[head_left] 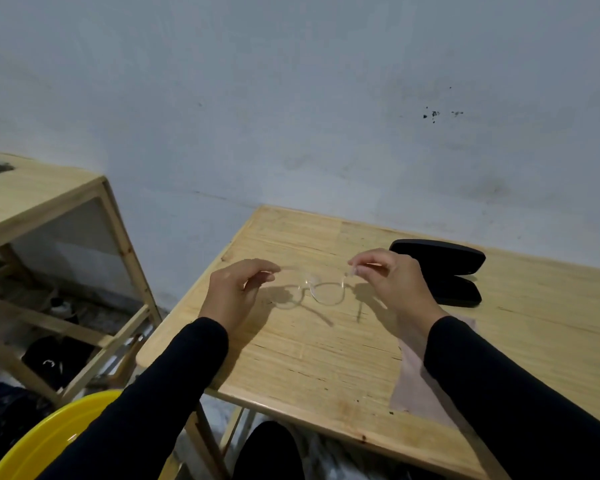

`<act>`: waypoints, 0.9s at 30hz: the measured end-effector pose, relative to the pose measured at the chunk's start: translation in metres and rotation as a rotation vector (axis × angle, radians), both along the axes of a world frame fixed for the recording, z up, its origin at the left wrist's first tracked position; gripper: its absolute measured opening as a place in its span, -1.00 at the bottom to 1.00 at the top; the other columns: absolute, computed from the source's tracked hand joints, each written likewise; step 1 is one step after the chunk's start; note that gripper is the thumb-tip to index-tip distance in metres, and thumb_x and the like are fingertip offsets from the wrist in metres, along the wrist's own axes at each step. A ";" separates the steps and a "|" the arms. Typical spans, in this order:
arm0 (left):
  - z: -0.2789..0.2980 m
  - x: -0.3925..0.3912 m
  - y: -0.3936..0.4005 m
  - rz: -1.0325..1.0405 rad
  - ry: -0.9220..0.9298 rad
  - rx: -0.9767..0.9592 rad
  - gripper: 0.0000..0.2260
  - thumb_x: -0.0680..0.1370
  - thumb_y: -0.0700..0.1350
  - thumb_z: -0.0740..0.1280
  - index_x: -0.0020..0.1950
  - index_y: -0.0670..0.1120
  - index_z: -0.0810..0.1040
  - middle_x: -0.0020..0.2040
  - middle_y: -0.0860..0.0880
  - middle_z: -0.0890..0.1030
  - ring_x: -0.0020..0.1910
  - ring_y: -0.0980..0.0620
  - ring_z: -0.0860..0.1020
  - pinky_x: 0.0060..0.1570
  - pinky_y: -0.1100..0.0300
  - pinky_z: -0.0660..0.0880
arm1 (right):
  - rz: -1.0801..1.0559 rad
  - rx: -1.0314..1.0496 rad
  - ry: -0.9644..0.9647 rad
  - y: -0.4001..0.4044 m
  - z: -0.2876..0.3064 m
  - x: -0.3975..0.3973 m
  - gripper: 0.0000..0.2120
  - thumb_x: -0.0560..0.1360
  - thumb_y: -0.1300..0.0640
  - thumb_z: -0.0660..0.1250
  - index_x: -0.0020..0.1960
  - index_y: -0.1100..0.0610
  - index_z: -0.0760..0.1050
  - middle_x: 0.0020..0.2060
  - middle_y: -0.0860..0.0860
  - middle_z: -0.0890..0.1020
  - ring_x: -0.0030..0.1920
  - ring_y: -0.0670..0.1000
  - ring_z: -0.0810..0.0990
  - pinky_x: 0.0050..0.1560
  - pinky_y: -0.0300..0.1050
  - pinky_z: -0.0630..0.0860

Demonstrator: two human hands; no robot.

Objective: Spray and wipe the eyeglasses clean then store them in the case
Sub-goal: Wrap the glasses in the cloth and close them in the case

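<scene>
Clear-framed eyeglasses [321, 291] hang just above the wooden table [326, 358], lenses facing down toward me. My left hand [234, 292] pinches one temple arm at its end, and my right hand [392, 280] pinches the other. The glasses cast a shadow on the wood below. A black eyeglass case [444, 268] lies open behind my right hand, its lid raised toward the wall. A pale pink cloth [416, 386] lies flat on the table under my right forearm, partly hidden by the sleeve. No spray bottle is in view.
A second wooden table [39, 199] stands to the left with clutter beneath it. A yellow basin [49, 441] sits at the lower left, below my left arm. A grey wall runs right behind the table's far edge.
</scene>
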State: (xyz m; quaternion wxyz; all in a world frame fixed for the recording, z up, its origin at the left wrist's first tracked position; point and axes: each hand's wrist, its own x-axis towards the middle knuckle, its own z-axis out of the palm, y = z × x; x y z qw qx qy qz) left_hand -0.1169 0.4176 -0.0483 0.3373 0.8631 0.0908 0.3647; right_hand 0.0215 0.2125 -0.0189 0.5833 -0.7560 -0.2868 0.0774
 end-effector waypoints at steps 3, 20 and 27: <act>0.009 0.023 -0.018 -0.049 -0.056 -0.063 -0.83 0.45 -0.35 0.38 -0.07 -0.12 0.66 -0.16 0.13 0.64 -0.14 0.36 0.57 -0.08 0.52 0.45 | -0.043 0.024 -0.064 -0.025 0.013 0.006 -0.75 0.49 0.31 0.36 -0.18 -0.04 0.61 -0.14 -0.11 0.67 -0.11 -0.20 0.62 -0.14 -0.45 0.49; 0.002 0.083 -0.159 -0.400 0.111 -0.303 -0.80 0.48 -0.27 0.36 -0.12 0.02 0.66 -0.22 0.18 0.67 -0.13 0.26 0.60 -0.06 0.49 0.46 | -0.437 0.013 -0.042 -0.193 -0.003 -0.003 -0.75 0.46 0.27 0.40 -0.17 -0.10 0.62 -0.25 -0.10 0.70 -0.18 -0.11 0.68 -0.08 -0.25 0.55; -0.005 0.069 -0.165 -0.328 0.140 -0.389 -0.78 0.50 -0.29 0.32 -0.14 0.01 0.67 -0.16 0.12 0.69 -0.11 0.20 0.61 -0.06 0.37 0.52 | -0.425 0.100 0.090 -0.187 -0.017 -0.015 -0.80 0.48 0.30 0.37 -0.12 0.01 0.65 -0.13 0.03 0.69 -0.07 -0.03 0.65 -0.17 -0.37 0.54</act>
